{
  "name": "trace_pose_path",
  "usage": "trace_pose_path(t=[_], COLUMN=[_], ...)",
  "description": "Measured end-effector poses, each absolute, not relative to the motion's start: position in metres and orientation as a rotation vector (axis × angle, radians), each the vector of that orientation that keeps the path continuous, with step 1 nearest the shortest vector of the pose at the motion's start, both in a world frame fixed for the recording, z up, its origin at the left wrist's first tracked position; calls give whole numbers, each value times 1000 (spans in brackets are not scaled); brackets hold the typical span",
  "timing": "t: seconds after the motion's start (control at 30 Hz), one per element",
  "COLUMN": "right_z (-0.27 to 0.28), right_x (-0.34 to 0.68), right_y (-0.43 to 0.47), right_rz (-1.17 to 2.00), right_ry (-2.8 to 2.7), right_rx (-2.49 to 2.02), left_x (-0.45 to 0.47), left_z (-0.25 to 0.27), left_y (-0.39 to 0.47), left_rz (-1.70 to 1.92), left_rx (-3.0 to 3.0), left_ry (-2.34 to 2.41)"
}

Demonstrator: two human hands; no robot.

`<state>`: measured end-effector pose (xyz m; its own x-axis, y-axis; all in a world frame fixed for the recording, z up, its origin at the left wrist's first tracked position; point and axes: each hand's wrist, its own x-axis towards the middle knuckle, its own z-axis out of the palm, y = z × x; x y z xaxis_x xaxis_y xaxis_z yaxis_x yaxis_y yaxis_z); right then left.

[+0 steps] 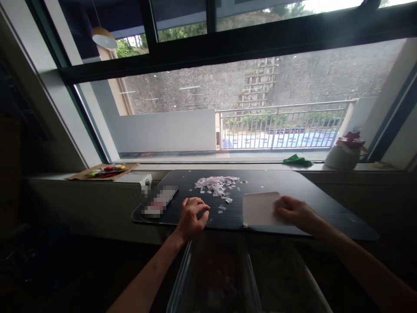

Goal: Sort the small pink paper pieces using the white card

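Observation:
My right hand (291, 209) grips the right edge of a flat, whitish rectangular card (259, 208) over the front of the black table (312, 191). The card looks slightly blurred. At the table's front edge, my left hand (193, 217) has curled fingers, with thumb and index tips close together. Whatever may be between them is too small to make out. Beyond both hands lies a loose heap of small pale paper pieces (217, 184), with a few scattered toward the card. Below the table edge stands a clear plastic bin (186, 274); its dim contents are hard to make out.
A phone-like device (161, 202), partly pixelated, lies at the table's left. Behind it are a radiator (135, 178) and cardboard with colourful items (106, 171). On the windowsill sit a green cloth (297, 161) and a rounded pale object with a red top (345, 152).

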<state>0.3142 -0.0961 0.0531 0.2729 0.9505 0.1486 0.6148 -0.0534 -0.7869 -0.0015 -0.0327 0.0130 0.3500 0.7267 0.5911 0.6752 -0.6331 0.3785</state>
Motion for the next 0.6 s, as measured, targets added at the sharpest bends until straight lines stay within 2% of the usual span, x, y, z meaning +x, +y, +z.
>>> trace_pose_path(t=[0.07,0.2,0.6], right_z=[51,42,40], right_x=[346,383,363], right_y=[-105,-114,-115], right_rz=[546,725,976], right_ry=[-1368,-1191,-1039], right_rx=[-1813,-1630,-1589], left_x=[-5,-8,-9], left_z=[13,6,4], left_y=[-23,-12,-14], left_rz=[1176,1137,1034], left_rx=[2522,2554,2656], left_ry=[1371,1436,1442])
